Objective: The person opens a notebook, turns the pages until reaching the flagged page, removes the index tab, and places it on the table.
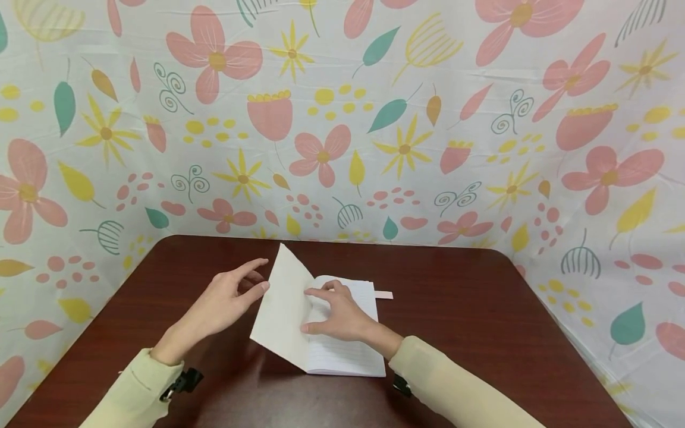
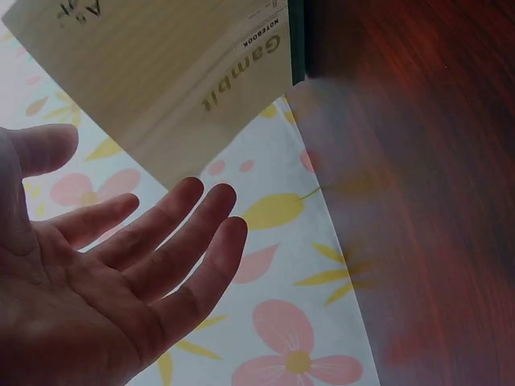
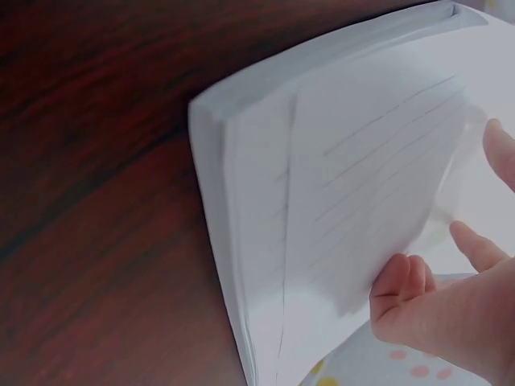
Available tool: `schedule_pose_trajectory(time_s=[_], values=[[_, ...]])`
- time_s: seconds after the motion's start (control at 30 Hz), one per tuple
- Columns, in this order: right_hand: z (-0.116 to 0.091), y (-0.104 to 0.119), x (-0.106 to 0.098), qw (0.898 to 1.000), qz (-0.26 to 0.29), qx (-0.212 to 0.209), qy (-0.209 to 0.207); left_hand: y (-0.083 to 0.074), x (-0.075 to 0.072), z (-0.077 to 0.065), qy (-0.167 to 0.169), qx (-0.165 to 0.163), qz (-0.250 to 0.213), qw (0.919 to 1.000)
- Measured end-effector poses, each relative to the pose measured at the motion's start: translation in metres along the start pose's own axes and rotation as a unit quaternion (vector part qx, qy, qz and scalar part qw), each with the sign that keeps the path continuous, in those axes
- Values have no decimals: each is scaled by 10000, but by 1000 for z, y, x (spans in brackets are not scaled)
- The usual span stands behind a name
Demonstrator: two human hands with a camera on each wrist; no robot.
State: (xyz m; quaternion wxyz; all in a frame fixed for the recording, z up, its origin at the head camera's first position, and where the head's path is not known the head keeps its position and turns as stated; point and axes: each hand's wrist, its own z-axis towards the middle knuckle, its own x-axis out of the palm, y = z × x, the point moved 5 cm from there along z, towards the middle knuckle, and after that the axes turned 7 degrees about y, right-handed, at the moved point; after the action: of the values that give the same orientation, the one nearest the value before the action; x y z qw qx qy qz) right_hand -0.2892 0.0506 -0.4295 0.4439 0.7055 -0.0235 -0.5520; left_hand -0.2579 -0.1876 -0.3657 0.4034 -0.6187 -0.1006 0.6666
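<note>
A notebook lies on the table with its cover [image 1: 280, 312] lifted at a slant to the left and its lined page [image 1: 350, 356] bared. My right hand [image 1: 339, 315] is over the inner fold, thumb and index finger stretched towards the raised cover, the other fingers bent over the page [image 3: 346, 161]. My left hand [image 1: 222, 300] is just left of the cover's outer edge, fingers loosely spread, holding nothing. From the left wrist, the cover's outside [image 2: 169, 88] reads "Gambit" and "NOTEBOOK", beyond the fingertips of the left hand [image 2: 129, 265].
A pale strip [image 1: 384, 295] sticks out from the notebook's right edge. The dark brown table [image 1: 460, 333] extends around the notebook. A flower-patterned cloth [image 1: 342, 119] hangs behind the table and along both sides. Dark wrist devices show at both sleeves.
</note>
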Motion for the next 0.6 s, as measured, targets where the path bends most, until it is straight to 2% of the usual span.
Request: schedule_pose_trajectory(time_s=[0.27,0.6], values=[[1,1,4,9998,-93,145,131,5,4,-3,54,-12,173,9998],[1,-6,3,9998,-112,168,73,16,5,-5,235,-304,166,9991]])
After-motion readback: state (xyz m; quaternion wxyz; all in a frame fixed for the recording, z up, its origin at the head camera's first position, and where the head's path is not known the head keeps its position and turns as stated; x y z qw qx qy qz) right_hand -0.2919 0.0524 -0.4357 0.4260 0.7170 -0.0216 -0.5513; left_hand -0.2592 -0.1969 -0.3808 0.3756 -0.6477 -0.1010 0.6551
